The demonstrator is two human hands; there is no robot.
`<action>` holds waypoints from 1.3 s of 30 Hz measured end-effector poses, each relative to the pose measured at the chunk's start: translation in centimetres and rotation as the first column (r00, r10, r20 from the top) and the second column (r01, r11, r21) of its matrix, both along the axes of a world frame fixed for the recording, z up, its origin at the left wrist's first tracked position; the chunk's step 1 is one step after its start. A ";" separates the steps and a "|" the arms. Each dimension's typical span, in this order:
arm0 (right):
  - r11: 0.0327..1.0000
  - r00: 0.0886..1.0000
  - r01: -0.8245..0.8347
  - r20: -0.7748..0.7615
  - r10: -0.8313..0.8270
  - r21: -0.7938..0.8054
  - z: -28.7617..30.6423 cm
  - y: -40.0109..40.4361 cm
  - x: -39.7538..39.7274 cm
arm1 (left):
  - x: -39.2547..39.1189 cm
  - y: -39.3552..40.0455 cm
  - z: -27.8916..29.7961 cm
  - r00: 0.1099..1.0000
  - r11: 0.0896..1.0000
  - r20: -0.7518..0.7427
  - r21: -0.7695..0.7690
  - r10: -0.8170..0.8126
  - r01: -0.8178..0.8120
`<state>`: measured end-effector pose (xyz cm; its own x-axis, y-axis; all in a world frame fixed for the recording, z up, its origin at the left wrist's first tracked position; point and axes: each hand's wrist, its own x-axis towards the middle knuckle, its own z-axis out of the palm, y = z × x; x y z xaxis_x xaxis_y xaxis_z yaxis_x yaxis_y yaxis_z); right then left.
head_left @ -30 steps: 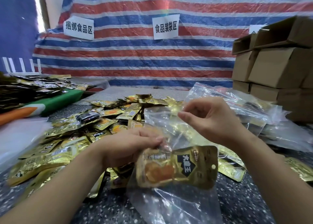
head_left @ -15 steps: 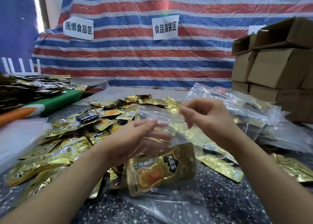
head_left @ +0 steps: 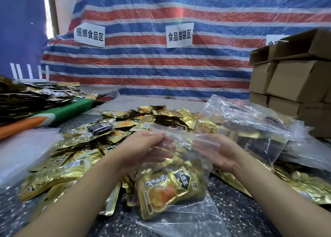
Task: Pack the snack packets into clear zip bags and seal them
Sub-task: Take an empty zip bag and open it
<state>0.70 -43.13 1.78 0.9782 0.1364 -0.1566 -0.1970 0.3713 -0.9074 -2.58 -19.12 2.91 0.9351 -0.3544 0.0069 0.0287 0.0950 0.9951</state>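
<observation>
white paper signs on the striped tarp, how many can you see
3. One sign at the left, one sign near the middle, and a third sign at the right, mostly hidden behind the cardboard boxes. More could be hidden there.
</observation>
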 end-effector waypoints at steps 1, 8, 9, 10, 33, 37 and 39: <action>0.990 1.000 -0.010 0.014 0.012 -0.143 -0.2 0.3 0.6 | 0.2 0.3 0.0 1.000 1.000 0.010 0.003 0.000 0.000; -0.098 0.832 0.091 0.022 0.555 -0.991 0.7 3.7 3.4 | 1.0 1.6 0.2 1.000 0.999 0.004 0.044 -0.027 0.027; -0.121 0.812 0.081 -0.005 0.584 -0.989 0.6 4.0 3.5 | 1.0 1.6 0.1 1.000 0.999 -0.005 0.037 -0.015 0.016; -0.117 0.798 0.066 -0.018 0.603 -0.991 0.3 4.3 3.8 | 1.1 1.6 0.1 1.000 1.000 -0.013 0.024 -0.011 0.011; 0.965 0.951 0.247 0.212 -0.224 -0.088 0.6 -0.4 0.7 | 0.9 1.3 -0.2 0.999 0.998 0.012 0.044 0.032 -0.033; 0.979 0.960 0.180 0.201 -0.195 0.094 0.8 -1.5 -0.8 | 0.7 1.0 -0.4 0.996 0.994 0.032 0.070 0.083 -0.085; 0.976 0.959 0.161 0.211 -0.191 0.150 1.0 -1.9 -1.5 | 0.7 0.9 -0.4 0.995 0.993 0.050 0.079 0.088 -0.091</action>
